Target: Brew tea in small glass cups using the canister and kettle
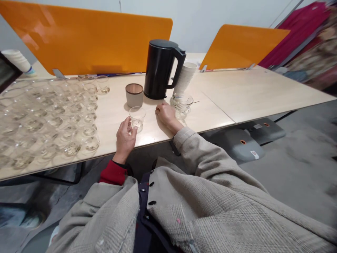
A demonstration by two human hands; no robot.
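My left hand (pixel 126 137) is at the front of the table, its thumb and fingers curved round the near left side of a clear cup (pixel 137 117). That cup stands upright, with a little something pale at its bottom. My right hand (pixel 166 113) is closed just above the tabletop, right of the cup; whatever its fingers may hold is hidden. Close by on its right is a ribbed clear glass cup (pixel 181 102) with a thin stick or handle poking out over the rim. Behind my left hand stands a grey cup with a brown inside (pixel 134 95).
Many clear cups (pixel 52 121) crowd the table's left side. A black kettle (pixel 160 68) stands at the back middle, beside stacked white cups (pixel 186 77). Orange dividers (pixel 100 42) line the far edge. Grey stools (pixel 234 140) are under the table at right.
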